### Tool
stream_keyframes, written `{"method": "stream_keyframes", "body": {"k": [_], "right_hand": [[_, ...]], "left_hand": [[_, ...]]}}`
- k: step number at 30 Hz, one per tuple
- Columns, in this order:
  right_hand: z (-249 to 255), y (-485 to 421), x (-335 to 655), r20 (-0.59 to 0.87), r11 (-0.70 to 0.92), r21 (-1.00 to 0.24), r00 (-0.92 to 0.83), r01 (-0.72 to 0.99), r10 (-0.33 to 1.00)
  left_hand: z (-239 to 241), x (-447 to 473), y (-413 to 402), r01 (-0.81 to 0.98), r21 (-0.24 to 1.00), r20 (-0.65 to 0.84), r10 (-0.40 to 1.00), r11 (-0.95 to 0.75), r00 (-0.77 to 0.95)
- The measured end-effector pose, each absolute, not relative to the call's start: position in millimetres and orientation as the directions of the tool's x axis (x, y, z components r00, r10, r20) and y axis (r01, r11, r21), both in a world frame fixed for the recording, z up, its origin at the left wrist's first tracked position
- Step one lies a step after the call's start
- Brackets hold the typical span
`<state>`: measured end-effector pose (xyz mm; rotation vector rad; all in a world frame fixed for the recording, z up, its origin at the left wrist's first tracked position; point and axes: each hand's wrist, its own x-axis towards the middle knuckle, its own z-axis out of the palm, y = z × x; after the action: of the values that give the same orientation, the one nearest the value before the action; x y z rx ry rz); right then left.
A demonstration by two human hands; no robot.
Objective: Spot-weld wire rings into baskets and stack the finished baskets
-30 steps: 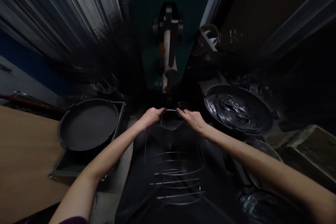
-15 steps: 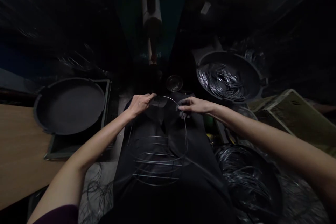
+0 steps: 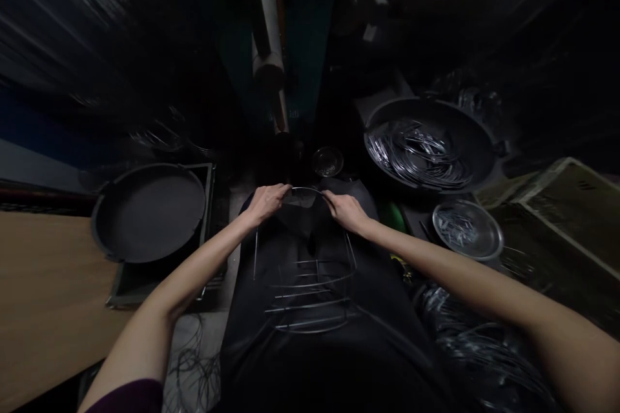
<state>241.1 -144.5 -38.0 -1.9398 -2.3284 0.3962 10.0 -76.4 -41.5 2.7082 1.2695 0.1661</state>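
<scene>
A thin metal wire frame (image 3: 310,306), with curved rings and straight crossbars, rests over the dark apron (image 3: 290,368) on my lap. Its far end is an arched wire, which both hands grip. My left hand (image 3: 268,201) is closed on the left side of the arch, fingertips pinching it. On the right side, my right hand (image 3: 345,210) is also closed on the wire. A short stretch of bare wire shows between the two hands. Parts of the side wires are hidden under my hands.
At left, a dark round tub (image 3: 150,213) sits on a crate. A tub (image 3: 477,142) of wire rings stands at far right, near a metal bowl (image 3: 494,232) of small metal pieces. A green crate (image 3: 576,219) and a wire heap (image 3: 484,342) lie right; machinery (image 3: 267,19) rises ahead.
My right hand has moved up along the arch, closer to my left hand, and now grips the wire from above. The view has shifted slightly, revealing the small metal bowl at right.
</scene>
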Motion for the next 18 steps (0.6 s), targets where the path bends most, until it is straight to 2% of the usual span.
{"method": "stream_keyframes", "body": {"k": [3,10,18], "right_hand": [[-36,-137,237,-0.108,0.258,-0.226,-0.288,0.939,0.952],[-21,-126,222,-0.145,0.368,0.008,-0.364,0.93,0.92],[57,-102,205,-0.035,0.327,0.151,-0.325,0.933,0.945]], "left_hand": [[-39,13,-79,0.763,0.163,0.003,0.774,-0.625,0.634],[-23,7,-83,0.789,0.14,-0.026,0.794,-0.598,0.607],[46,-14,-60,0.741,0.202,0.208,0.768,-0.64,0.606]]}}
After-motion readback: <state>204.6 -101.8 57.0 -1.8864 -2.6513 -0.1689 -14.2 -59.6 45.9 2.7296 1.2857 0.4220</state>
